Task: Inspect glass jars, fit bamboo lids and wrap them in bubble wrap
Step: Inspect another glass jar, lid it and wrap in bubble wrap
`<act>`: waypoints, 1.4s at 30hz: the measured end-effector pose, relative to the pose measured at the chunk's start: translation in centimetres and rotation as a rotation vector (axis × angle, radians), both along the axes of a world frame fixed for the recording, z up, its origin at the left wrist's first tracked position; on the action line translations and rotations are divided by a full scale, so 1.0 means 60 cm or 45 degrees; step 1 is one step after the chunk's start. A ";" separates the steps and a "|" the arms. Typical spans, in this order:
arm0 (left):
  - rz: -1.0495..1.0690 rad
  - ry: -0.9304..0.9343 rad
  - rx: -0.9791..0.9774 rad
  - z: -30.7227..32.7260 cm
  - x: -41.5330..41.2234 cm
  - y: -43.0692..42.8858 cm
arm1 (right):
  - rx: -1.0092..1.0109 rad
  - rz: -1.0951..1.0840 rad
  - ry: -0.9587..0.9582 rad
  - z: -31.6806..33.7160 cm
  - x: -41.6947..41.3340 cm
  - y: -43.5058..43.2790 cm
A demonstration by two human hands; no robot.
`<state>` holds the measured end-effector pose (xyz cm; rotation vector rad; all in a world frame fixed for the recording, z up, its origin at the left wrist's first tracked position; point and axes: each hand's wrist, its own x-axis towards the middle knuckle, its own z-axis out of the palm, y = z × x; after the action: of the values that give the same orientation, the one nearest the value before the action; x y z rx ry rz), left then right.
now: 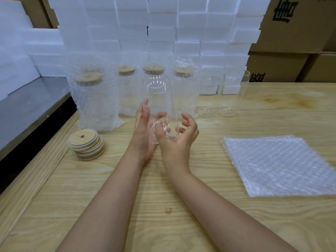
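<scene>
A clear glass jar (161,99) is held up between my hands over the middle of the wooden table (163,211), one end pointing away from me. My left hand (143,135) lies flat against its left side with straight fingers. My right hand (180,140) cups the near end, fingers curled round it. A stack of bamboo lids (86,144) lies at the left. A pile of bubble wrap sheets (280,166) lies at the right. Several jars wrapped in bubble wrap with bamboo lids (94,104) stand in a row behind.
Two bare glass jars (232,95) stand at the back right of the row. White foam blocks (163,24) are stacked high along the back. Cardboard boxes (298,24) fill the right rear. A grey metal surface (27,106) adjoins the table's left edge.
</scene>
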<state>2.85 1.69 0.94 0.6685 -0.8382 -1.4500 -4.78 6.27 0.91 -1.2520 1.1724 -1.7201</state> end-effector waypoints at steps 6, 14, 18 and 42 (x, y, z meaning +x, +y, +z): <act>0.013 0.004 -0.047 0.001 -0.005 0.002 | -0.044 0.006 0.087 -0.009 -0.005 -0.008; -0.075 0.065 0.028 0.008 -0.007 0.002 | -0.027 0.087 -0.278 -0.011 -0.007 -0.011; -0.166 0.087 0.061 0.009 -0.008 0.003 | 0.047 0.113 -0.432 -0.012 -0.008 -0.013; -0.095 -0.082 -0.019 0.006 -0.004 0.002 | -0.085 -0.104 0.066 -0.008 -0.002 -0.011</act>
<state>2.62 1.79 1.33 0.6820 -0.9320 -1.4938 -4.90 5.63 0.41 -1.3125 1.2199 -1.8092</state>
